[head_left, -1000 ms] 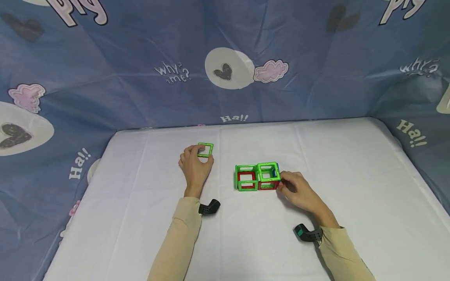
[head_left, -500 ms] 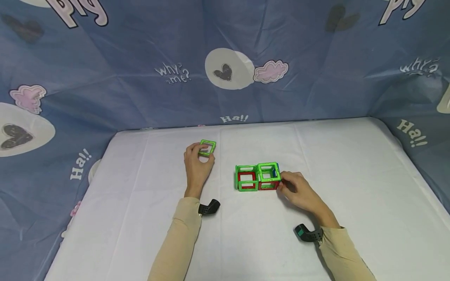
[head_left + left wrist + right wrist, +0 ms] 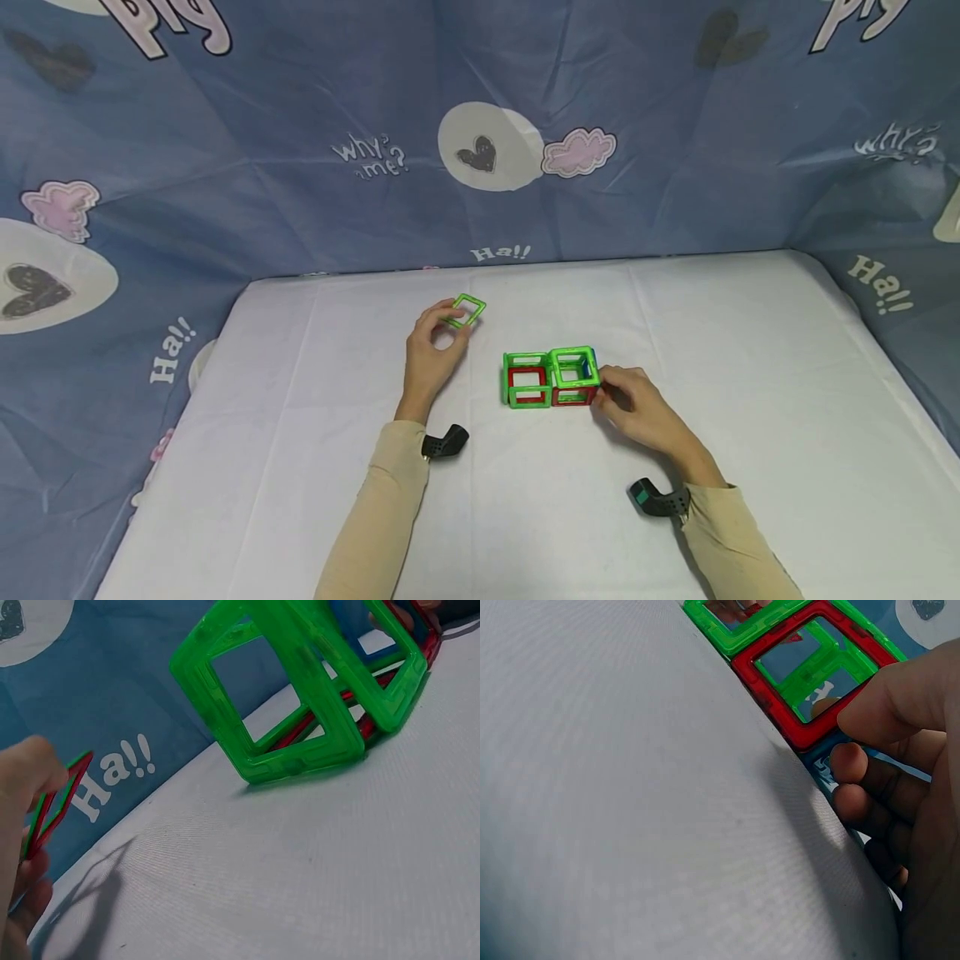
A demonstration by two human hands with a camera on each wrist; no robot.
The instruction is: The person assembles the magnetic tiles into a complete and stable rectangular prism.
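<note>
My left hand (image 3: 433, 358) pinches a green square magnetic tile (image 3: 476, 300) between thumb and fingers, left of and beyond the joined tiles. In the left wrist view a red frame (image 3: 77, 780) shows against that green one. On the cloth stands a structure of joined magnetic tiles (image 3: 551, 386): two box shapes side by side, mostly green with red and blue sides. The right box has a green top; the left looks open above. My right hand (image 3: 637, 406) grips the structure's right end, its thumb on a corner of the red side tile (image 3: 769, 705), other fingers curled by the blue side.
A white cloth (image 3: 337, 500) covers the table. Behind it and at both sides hangs a blue printed curtain (image 3: 300, 208). Each wrist wears a black strap device, one on the left (image 3: 446, 442) and one on the right (image 3: 660, 498).
My left hand has moved right and slightly away with the green tile, which has turned from nearly square-on to a slant. My right hand and the structure have stayed put.
</note>
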